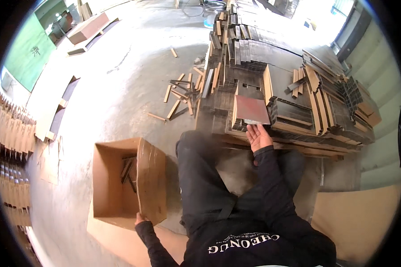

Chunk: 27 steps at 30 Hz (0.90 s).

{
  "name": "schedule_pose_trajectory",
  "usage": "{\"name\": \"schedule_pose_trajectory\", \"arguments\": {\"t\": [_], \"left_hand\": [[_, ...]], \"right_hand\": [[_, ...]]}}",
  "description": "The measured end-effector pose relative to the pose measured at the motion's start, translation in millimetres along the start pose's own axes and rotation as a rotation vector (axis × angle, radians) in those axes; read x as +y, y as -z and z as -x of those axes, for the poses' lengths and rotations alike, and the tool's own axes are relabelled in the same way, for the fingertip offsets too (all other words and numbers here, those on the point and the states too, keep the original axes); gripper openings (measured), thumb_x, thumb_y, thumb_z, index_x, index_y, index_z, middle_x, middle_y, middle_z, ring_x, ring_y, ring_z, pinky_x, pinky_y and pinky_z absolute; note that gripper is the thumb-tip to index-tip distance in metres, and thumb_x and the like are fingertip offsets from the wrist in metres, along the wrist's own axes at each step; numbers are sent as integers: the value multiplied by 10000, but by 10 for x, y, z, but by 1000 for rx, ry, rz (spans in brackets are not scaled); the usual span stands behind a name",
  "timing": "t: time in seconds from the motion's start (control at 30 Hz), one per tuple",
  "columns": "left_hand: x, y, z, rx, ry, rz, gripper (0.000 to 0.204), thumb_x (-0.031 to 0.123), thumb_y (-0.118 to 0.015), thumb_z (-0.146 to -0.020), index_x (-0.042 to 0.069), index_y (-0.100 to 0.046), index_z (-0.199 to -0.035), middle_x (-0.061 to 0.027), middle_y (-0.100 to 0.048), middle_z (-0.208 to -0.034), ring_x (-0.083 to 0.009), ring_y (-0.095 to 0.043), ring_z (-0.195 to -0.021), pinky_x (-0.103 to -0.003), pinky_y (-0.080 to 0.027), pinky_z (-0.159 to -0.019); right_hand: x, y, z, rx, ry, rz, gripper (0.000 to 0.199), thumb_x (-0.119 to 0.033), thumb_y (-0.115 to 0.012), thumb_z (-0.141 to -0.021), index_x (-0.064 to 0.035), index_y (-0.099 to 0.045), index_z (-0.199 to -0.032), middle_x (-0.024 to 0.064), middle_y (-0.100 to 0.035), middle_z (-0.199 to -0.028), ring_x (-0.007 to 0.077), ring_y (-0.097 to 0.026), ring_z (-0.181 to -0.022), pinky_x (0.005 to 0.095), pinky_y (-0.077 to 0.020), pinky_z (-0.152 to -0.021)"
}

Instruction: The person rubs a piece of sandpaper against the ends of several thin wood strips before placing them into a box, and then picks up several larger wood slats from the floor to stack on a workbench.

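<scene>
My left hand (141,218) is closed on the near edge of an open cardboard box (152,187) that stands at my left. Inside the box lie several dark strips (128,171). At the near side of the stacked boards, my right hand (259,137) has its fingers stretched out and apart. Its fingertips are at the near edge of a reddish-brown square panel (252,109), which rests on a small stack. Whether they touch the panel or stop just short of it, I cannot tell.
Dark stacked boards (294,109) and loose strips fill the low platform ahead and right. Cut strips (173,109) lie scattered on the floor to its left. Cardboard stacks (15,133) stand far left. A flat cardboard sheet (356,218) lies near right.
</scene>
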State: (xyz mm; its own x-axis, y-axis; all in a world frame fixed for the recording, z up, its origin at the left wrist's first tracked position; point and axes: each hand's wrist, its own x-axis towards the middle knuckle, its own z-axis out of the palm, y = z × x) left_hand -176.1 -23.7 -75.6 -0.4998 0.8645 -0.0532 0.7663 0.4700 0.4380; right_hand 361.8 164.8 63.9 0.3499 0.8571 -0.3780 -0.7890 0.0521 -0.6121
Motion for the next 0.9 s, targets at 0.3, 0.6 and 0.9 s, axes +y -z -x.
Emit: {"name": "schedule_pose_trajectory", "arguments": {"t": [0.3,0.6,0.9], "left_hand": [[587,-96,732,-177,63,-17,197,229,-582,-738,68,-530,-839,-171,-596,-812,-347,-573,-782,-393,-459,-671],[2366,275,-1041,-106,-377,541,285,191,-579,-784,22,-568,-1014,-166,-610,-887,-273,-601,-794,-311,-472,-687],[3097,-2763,-3907,-277,17,171,535,386,-625,-707,12,-531,-1079,-203,-586,-979,-292,-570,-921,-358,-435,-800]], "right_hand": [[-26,326,-177,292,179,70,292,-431,-570,-791,-151,-504,-838,-10,-562,-760,156,-569,-722,298,-444,-658],[718,-174,279,-105,-68,510,198,-245,-437,-864,-70,-530,-872,44,-540,-700,164,-564,-615,286,-467,-551],[2459,-1590,-2346,-480,64,2065,388,-290,-587,-736,-51,-533,-1036,129,-546,-1055,285,-513,-998,368,-417,-830]]}}
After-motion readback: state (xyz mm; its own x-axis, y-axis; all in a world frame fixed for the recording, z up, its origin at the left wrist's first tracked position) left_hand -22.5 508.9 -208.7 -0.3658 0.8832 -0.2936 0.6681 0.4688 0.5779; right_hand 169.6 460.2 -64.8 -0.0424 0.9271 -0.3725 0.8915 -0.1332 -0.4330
